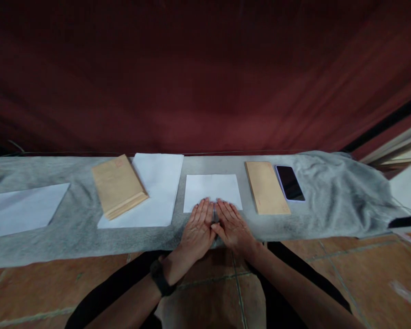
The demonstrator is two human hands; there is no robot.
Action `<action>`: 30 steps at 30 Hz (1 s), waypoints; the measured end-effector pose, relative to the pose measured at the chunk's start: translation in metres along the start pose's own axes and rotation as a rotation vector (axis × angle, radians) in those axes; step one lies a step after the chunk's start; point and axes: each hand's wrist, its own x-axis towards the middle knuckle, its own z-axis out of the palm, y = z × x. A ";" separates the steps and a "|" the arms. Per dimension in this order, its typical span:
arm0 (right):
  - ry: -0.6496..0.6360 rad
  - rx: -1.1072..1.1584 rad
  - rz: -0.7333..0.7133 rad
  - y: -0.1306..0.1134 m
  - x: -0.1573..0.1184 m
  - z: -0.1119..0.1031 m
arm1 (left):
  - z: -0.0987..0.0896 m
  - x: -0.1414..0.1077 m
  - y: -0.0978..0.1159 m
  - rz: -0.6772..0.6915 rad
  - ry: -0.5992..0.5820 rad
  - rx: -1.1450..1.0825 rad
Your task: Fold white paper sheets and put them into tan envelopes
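Observation:
A white sheet of paper [212, 187], which looks folded, lies flat on the grey cloth in front of me. My left hand [200, 227] rests flat with its fingertips on the paper's near edge, fingers stretched out. Beside it, my right hand [233, 228] lies flat on the same edge, also with straight fingers. The two thumbs meet just short of the paper. Part of the near edge is hidden under my fingers.
On the left, a stack of brown envelopes [118, 185] overlaps a pile of white paper [160, 183]; another white sheet [23, 208] lies farther left. To the right are a brown envelope [267, 188] and a phone [290, 183]. A dark red surface [205, 91] rises behind the cloth-covered bench [329, 205].

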 end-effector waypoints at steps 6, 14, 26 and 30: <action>0.079 -0.049 0.047 0.001 -0.005 0.003 | 0.001 -0.001 0.001 -0.128 0.018 0.022; 0.100 -0.133 0.167 -0.001 -0.008 0.004 | -0.002 0.001 0.003 -0.254 -0.011 0.030; 0.150 -0.169 0.132 0.020 -0.015 0.004 | -0.006 0.003 0.003 -0.313 -0.025 -0.015; 0.162 -0.185 0.136 0.021 -0.017 0.004 | -0.009 0.001 0.002 -0.320 -0.021 -0.016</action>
